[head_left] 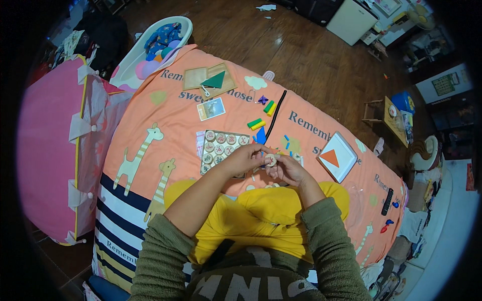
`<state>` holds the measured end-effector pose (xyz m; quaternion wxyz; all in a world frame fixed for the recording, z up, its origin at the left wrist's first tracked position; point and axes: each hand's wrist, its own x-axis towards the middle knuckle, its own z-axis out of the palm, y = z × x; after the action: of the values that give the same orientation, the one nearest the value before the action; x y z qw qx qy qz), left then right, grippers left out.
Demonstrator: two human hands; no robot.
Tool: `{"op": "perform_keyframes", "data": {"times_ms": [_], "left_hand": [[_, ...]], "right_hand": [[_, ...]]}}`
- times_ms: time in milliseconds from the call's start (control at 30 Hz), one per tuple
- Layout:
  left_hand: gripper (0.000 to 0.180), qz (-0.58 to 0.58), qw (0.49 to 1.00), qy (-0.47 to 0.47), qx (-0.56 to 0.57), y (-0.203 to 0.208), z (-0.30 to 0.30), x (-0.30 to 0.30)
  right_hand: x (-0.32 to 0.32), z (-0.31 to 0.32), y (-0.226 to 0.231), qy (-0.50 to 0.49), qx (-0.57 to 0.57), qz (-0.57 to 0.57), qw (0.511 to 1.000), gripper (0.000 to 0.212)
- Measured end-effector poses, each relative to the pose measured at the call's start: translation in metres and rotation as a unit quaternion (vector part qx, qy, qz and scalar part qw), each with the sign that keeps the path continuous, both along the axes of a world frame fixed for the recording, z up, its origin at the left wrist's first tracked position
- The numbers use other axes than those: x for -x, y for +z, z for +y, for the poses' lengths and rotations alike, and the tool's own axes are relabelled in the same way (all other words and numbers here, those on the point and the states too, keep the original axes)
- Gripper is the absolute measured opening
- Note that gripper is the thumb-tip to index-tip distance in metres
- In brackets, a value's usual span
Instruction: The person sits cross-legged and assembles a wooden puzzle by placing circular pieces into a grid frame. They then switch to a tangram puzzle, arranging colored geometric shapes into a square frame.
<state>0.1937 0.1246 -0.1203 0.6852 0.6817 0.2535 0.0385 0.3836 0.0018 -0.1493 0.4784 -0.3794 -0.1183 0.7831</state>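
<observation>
In front of my lap, my left hand (247,158) and my right hand (290,169) meet with fingers closed around one round wooden Chinese chess piece (270,160). Its marked face is turned up. Just left of the hands lies a shallow square box (203,161) with rows of similar round pieces (219,149), some marked red and some dark. My left hand and wrist cover the box's lower right part. More pale round pieces (250,187) lie on the sheet below my hands, partly hidden by them.
The orange bedspread (191,135) carries green and yellow blocks (257,124), a black strip (276,115), a photo card (211,109), wooden boards (195,79) and a white tray (337,156) with an orange triangle. A pink tent (55,150) and white tub (131,55) stand at the left.
</observation>
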Motion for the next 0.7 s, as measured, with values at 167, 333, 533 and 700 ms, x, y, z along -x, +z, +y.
{"op": "perform_keyframes", "data": {"times_ms": [167,333,533,700], "left_hand": [[0.015,0.000,0.999,0.036,0.011,-0.026,0.013,0.012],[0.013,0.184,0.933,0.269,-0.154,-0.022,0.066,0.043],[0.018,0.331,0.886,0.199,-0.257,-0.035,0.071,0.055],[0.014,0.354,0.830,0.179,-0.393,-0.043,0.062,0.048]], "right_hand": [[0.017,0.006,0.008,0.053,0.034,-0.135,0.989,0.035],[-0.002,-0.020,-0.038,0.188,0.010,-0.581,0.792,0.034],[0.025,-0.026,-0.044,0.420,-0.010,-0.741,0.524,0.034],[0.034,-0.018,-0.037,0.523,0.003,-0.701,0.484,0.030]]}}
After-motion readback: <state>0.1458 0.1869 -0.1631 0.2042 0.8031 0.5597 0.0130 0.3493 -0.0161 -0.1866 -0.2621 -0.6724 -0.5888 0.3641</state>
